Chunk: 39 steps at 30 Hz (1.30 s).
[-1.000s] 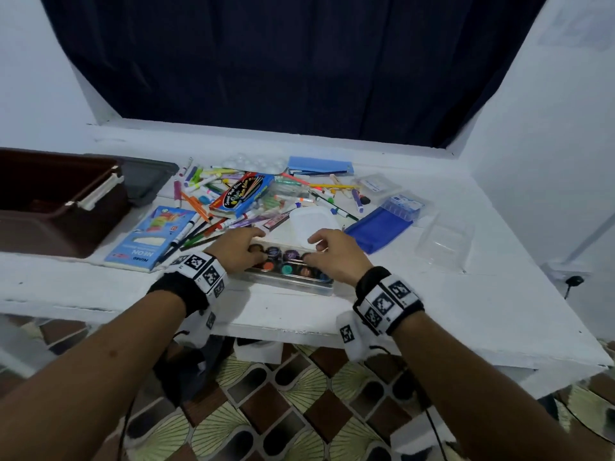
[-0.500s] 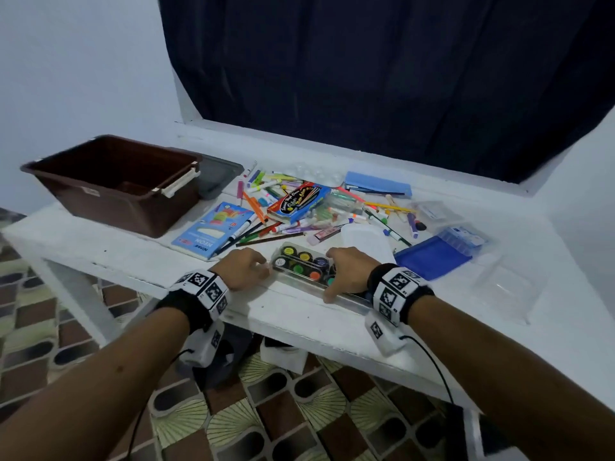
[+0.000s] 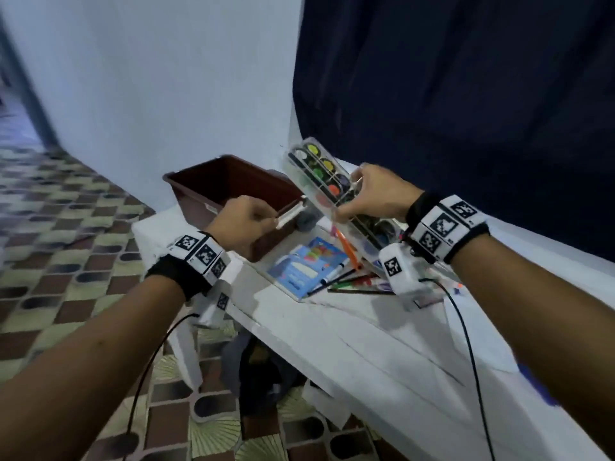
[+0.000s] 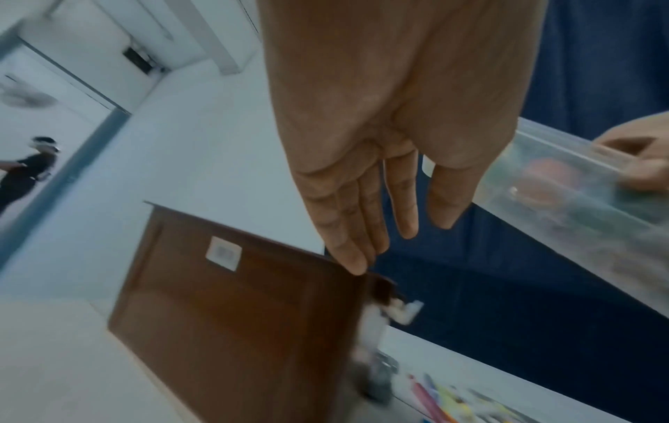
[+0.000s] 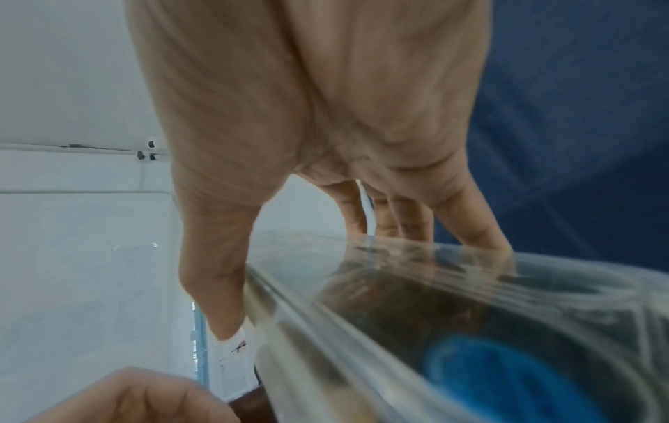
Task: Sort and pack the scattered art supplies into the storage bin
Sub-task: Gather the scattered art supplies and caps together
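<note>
A clear paint box point(image 3: 319, 171) with round coloured pots hangs tilted in the air, just right of the brown storage bin point(image 3: 213, 184). My right hand point(image 3: 351, 194) grips its near part, thumb on one long edge and fingers on the other; the right wrist view shows that grip on the paint box point(image 5: 470, 329) close up. My left hand point(image 3: 263, 217) hovers at the bin's near right corner, by its white handle point(image 3: 293, 212). In the left wrist view its fingers point(image 4: 365, 217) hang straight over the bin point(image 4: 235, 329) and hold nothing.
On the white table point(image 3: 332, 327) lie a blue booklet point(image 3: 306, 264), an orange marker point(image 3: 346, 244) and several pens and pencils point(image 3: 352, 281) under my right wrist. A dark curtain hangs behind. A person point(image 4: 25, 171) stands far off in a doorway.
My right hand has lifted the paint box off the table and carried it left toward the bin. My left hand has let go of it and moved to the bin's corner. My view has swung left.
</note>
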Tool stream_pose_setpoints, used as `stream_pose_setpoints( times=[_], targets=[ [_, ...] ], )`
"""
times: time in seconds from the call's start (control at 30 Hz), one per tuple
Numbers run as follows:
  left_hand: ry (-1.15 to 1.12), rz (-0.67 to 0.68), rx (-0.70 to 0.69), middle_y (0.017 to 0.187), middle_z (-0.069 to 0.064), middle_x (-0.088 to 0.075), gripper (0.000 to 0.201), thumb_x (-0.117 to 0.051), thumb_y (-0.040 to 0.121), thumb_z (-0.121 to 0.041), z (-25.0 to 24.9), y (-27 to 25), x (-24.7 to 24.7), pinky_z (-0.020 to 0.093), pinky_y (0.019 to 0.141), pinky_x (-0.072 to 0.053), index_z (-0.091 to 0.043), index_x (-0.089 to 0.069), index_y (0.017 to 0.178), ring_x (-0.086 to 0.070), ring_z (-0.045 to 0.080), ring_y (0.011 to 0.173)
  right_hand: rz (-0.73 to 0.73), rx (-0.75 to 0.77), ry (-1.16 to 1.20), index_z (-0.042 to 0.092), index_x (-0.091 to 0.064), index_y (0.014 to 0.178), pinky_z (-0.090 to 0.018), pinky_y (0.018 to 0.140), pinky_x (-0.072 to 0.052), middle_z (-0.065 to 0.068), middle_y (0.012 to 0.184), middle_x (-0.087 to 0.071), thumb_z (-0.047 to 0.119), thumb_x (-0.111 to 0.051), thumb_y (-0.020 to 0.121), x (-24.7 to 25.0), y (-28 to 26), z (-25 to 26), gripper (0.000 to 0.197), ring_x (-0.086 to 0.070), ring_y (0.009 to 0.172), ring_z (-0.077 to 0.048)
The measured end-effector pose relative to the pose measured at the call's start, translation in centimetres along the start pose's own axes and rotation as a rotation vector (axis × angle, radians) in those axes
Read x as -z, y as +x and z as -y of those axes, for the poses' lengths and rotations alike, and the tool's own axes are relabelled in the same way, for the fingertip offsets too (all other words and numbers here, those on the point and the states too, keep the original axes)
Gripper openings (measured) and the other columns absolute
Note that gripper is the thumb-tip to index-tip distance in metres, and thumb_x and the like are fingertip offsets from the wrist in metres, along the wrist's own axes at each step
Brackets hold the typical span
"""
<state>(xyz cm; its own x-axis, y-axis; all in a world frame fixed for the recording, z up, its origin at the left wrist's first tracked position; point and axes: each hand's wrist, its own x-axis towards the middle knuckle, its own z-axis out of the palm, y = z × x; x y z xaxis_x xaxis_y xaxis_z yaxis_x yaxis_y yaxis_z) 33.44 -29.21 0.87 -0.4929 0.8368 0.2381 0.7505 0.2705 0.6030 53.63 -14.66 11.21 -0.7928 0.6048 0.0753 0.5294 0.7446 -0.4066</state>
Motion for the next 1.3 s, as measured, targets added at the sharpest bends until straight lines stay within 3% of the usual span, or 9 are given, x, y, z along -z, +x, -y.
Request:
stream_pose_setpoints(
  times=[0.1, 0.17, 0.27, 0.5, 0.6, 0.8, 1.0, 1.17, 1.3],
  targets=[
    [0.016, -0.074, 0.050, 0.093, -0.003, -0.072, 0.016, -0.069, 0.087, -0.023, 3.7, 1.9, 3.3, 0.019, 0.080, -0.041, -0.015, -0.075, 0.100, -0.062, 0.008, 0.086, -0.005, 0.054, 0.016, -0.014, -0.062, 0.105, -0.052, 0.070, -0.053, -0.028, 0.105, -0.066, 0.036, -0.088, 0.060, -0.7, 6.0, 4.7, 0.072, -0.061, 0.079, -0.032],
    [0.016, -0.100, 0.096, 0.090, -0.003, -0.071, 0.015, -0.068, 0.087, -0.021, 6.2, 3.3, 5.1, 0.022, 0.080, -0.044, -0.015, -0.075, 0.099, -0.063, 0.010, 0.085, 0.041, 0.058, -0.050, -0.002, -0.057, 0.067, -0.039, 0.048, -0.041, -0.017, 0.064, -0.057, 0.040, -0.089, 0.055, -1.7, 10.3, 7.2, 0.054, -0.047, 0.060, -0.024],
    [0.048, -0.134, 0.126, 0.093, -0.001, -0.071, 0.016, -0.069, 0.085, -0.019, 9.7, 5.2, 7.1, 0.021, 0.081, -0.042, -0.013, -0.075, 0.100, -0.064, 0.013, 0.090, 0.114, 0.064, -0.151, 0.014, -0.039, 0.053, -0.026, 0.042, -0.026, 0.000, 0.050, -0.039, 0.038, -0.089, 0.054, -3.9, 15.7, 10.6, 0.055, -0.036, 0.046, -0.018],
    [0.095, -0.168, 0.233, 0.112, 0.007, -0.066, 0.028, -0.070, 0.082, -0.023, 17.0, 10.0, 9.7, 0.032, 0.088, -0.045, -0.018, -0.070, 0.109, -0.060, 0.025, 0.105, 0.358, -0.015, -0.408, 0.012, -0.053, 0.057, -0.025, 0.046, -0.041, -0.002, 0.050, -0.054, 0.041, -0.088, 0.058, -9.3, 24.2, 14.0, 0.045, -0.050, 0.048, -0.021],
    [0.057, -0.129, 0.284, 0.119, 0.008, -0.064, 0.037, -0.069, 0.082, -0.026, 19.2, 11.6, 10.2, 0.032, 0.088, -0.046, -0.019, -0.066, 0.119, -0.059, 0.025, 0.108, 0.515, -0.068, -0.492, 0.007, -0.066, 0.079, -0.031, 0.054, -0.052, -0.009, 0.065, -0.067, 0.043, -0.089, 0.056, -11.5, 26.6, 14.3, 0.048, -0.059, 0.057, -0.023],
    [-0.013, -0.137, 0.332, 0.114, 0.009, -0.069, 0.037, -0.069, 0.076, -0.010, 21.3, 12.7, 10.3, 0.034, 0.091, -0.051, -0.010, -0.070, 0.113, -0.063, 0.026, 0.106, 0.650, -0.181, -0.657, 0.007, -0.058, 0.066, -0.026, 0.050, -0.046, 0.004, 0.033, -0.052, 0.042, -0.086, 0.066, -15.1, 27.7, 14.5, 0.045, -0.054, 0.046, -0.015],
    [-0.059, -0.153, 0.320, 0.107, 0.010, -0.071, 0.032, -0.067, 0.075, -0.004, 21.7, 13.0, 10.5, 0.035, 0.087, -0.054, -0.013, -0.074, 0.105, -0.066, 0.027, 0.099, 0.725, -0.142, -0.686, 0.003, -0.070, 0.110, -0.034, 0.080, -0.058, -0.005, 0.099, -0.073, 0.043, -0.089, 0.062, -18.2, 28.9, 14.7, 0.066, -0.069, 0.091, -0.024],
    [-0.063, -0.146, 0.312, 0.108, 0.008, -0.070, 0.031, -0.066, 0.079, -0.002, 21.7, 12.9, 10.8, 0.030, 0.083, -0.051, -0.014, -0.073, 0.107, -0.064, 0.026, 0.101, 0.677, -0.045, -0.791, 0.012, -0.063, 0.086, -0.028, 0.068, -0.049, 0.002, 0.073, -0.060, 0.048, -0.086, 0.065, -20.0, 29.4, 15.0, 0.047, -0.060, 0.077, -0.020],
    [-0.066, -0.131, 0.308, 0.108, 0.009, -0.070, 0.032, -0.066, 0.079, -0.002, 21.7, 13.0, 10.8, 0.033, 0.084, -0.052, -0.014, -0.073, 0.108, -0.064, 0.026, 0.099, 0.606, 0.057, -0.818, 0.015, -0.059, 0.092, -0.020, 0.034, -0.042, 0.002, 0.067, -0.052, 0.041, -0.084, 0.072, -20.0, 29.4, 15.3, 0.041, -0.053, 0.053, -0.014]
  ],
)
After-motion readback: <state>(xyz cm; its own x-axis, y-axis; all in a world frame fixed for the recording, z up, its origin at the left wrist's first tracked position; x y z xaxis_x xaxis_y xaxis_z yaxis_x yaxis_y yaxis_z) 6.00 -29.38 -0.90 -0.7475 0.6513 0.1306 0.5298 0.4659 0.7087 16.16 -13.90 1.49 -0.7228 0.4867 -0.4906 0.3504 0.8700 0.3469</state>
